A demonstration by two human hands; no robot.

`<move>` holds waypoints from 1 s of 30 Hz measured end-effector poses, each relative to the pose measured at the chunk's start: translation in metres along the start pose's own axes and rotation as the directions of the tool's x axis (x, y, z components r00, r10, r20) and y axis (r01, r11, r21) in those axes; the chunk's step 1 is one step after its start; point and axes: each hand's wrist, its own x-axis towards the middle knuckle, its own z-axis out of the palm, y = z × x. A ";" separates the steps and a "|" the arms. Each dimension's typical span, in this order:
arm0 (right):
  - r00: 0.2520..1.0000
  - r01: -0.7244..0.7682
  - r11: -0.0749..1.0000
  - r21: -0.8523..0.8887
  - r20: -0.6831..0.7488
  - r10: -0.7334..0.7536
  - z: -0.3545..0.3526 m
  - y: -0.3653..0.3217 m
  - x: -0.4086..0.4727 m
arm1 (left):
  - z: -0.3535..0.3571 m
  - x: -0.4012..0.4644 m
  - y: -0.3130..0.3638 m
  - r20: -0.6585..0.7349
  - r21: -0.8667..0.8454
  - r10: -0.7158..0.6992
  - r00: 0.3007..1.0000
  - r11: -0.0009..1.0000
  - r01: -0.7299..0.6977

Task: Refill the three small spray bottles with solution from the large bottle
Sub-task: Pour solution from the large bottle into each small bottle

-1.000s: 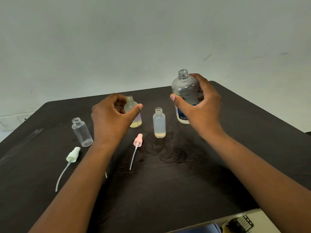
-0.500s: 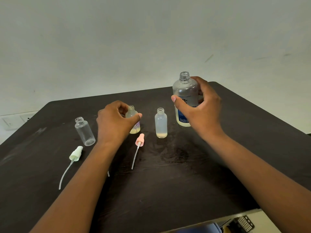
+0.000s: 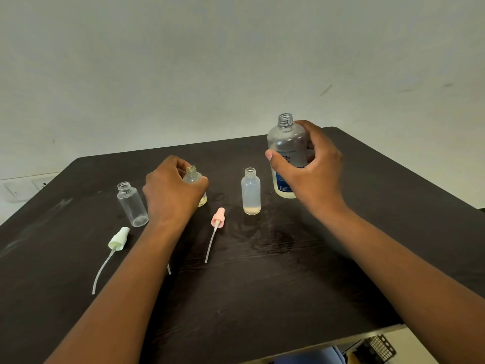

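Three small uncapped bottles stand on the dark table (image 3: 262, 298). The clear empty bottle (image 3: 132, 204) is at the left. My left hand (image 3: 172, 191) grips the middle small bottle (image 3: 193, 177), which holds a little yellowish liquid. The frosted bottle (image 3: 251, 191), with a little liquid at its bottom, stands free to the right. My right hand (image 3: 307, 169) is wrapped around the large clear bottle (image 3: 286, 143) with a blue label, uncapped and upright, its base at or just above the tabletop.
A pale green spray cap (image 3: 119, 239) with its tube lies at the front left. A pink spray cap (image 3: 218, 218) with tube lies between the middle and frosted bottles. A third tube's tip (image 3: 169, 269) shows under my left forearm. The table's front edge is near.
My left hand has lowered and closed on the middle small bottle. My right hand keeps hold of the large bottle, which stays upright in much the same spot.
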 end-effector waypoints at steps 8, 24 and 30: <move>1.000 0.006 1.000 0.012 -0.004 -0.006 0.001 0.002 0.000 | -0.003 -0.002 0.004 0.016 0.042 -0.018 1.000 0.999 0.018; 0.999 0.029 1.000 0.000 -0.014 -0.029 0.001 0.002 -0.001 | -0.003 -0.009 0.020 -0.114 0.050 0.265 0.957 0.964 -0.261; 0.997 0.071 0.997 -0.013 -0.004 -0.071 0.001 0.003 -0.002 | -0.017 -0.003 0.022 -0.156 0.019 0.306 0.939 0.952 -0.307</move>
